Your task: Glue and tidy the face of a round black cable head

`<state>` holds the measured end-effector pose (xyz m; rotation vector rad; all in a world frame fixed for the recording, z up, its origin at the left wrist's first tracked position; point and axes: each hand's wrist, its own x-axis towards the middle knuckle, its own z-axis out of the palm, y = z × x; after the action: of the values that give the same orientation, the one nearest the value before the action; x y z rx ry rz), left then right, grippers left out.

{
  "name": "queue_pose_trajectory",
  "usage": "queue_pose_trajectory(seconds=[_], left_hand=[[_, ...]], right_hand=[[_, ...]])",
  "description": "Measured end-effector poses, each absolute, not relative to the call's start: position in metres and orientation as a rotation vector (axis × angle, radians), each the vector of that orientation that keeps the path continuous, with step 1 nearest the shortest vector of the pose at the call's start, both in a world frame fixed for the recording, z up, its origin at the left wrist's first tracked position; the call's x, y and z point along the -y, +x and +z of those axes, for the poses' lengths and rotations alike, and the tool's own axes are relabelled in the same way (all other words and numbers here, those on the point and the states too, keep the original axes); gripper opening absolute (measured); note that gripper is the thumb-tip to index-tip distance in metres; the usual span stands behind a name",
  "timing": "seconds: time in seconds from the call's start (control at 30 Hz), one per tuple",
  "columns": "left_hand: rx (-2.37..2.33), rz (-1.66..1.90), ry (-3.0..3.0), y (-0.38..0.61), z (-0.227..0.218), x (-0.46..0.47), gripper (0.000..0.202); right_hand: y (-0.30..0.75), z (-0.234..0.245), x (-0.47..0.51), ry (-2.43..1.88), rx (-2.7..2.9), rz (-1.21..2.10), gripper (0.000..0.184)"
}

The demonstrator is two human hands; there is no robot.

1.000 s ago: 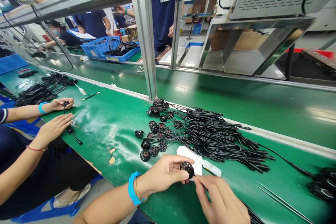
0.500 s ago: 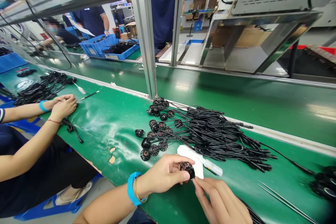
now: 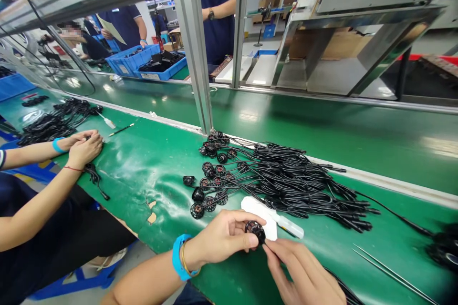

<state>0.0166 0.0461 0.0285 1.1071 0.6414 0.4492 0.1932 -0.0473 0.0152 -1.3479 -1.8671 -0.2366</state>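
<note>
Between the thumb and fingers of my left hand point(image 3: 229, 238) is a round black slotted part point(image 3: 255, 232), held just above the green bench. My right hand point(image 3: 300, 267) pinches at the part's lower right edge, where its cable seems to leave it; the fingertips hide most of that spot. A black cable point(image 3: 341, 286) shows beyond the right hand at the bottom. Behind my hands lie a white pad point(image 3: 252, 206) and a clear-handled tool point(image 3: 290, 226). Several similar round black parts point(image 3: 197, 209) with bundled black cables point(image 3: 296, 176) spread over the bench.
Tweezers point(image 3: 390, 271) lie at the right, near a blurred black object point(image 3: 445, 250). To the left, a co-worker's hands point(image 3: 84, 147) work beside another cable pile point(image 3: 53, 121). A metal post point(image 3: 193, 47) rises at the bench's back edge. Blue bins point(image 3: 161, 69) stand across the line.
My hands stay almost still around the round part. Across the line, a person's forearm with a watch has come into view, and another person's paper has shifted. The view moved slightly.
</note>
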Motion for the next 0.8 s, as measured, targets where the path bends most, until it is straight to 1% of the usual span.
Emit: queue_pose_trajectory(seconds=[0.07, 0.17, 0.27, 0.37, 0.57, 0.7, 0.8], left_hand=[[-0.646, 0.45, 1.124, 0.0169, 0.0287, -0.0453, 0.053], [-0.662, 0.522, 1.203, 0.018, 0.0307, -0.0426, 0.045], [-0.66, 0.57, 1.257, 0.0184, 0.0327, -0.041, 0.041], [-0.65, 0.54, 1.24, 0.0173, 0.032, -0.0419, 0.043], [-0.69, 0.442, 1.152, 0.0158, 0.0278, -0.0441, 0.054], [-0.697, 0.465, 1.168, 0.0179, 0.0292, -0.0438, 0.053], [-0.719, 0.497, 1.23, 0.0194, 0.031, -0.0424, 0.047]], right_hand=[[0.1925, 0.0149, 0.0477, -1.334, 1.873, -0.265, 0.008], [0.1928, 0.013, 0.0469, -1.337, 1.869, -0.252, 0.011], [0.1939, 0.012, 0.0451, -1.346, 1.829, -0.117, 0.01], [0.1937, 0.0133, 0.0439, -1.349, 1.816, -0.022, 0.009], [0.1911, 0.0168, 0.0441, -1.321, 1.844, -0.287, 0.01], [0.1912, 0.0155, 0.0453, -1.323, 1.866, -0.271, 0.01], [0.1909, 0.0155, 0.0455, -1.332, 1.876, -0.239, 0.012]])
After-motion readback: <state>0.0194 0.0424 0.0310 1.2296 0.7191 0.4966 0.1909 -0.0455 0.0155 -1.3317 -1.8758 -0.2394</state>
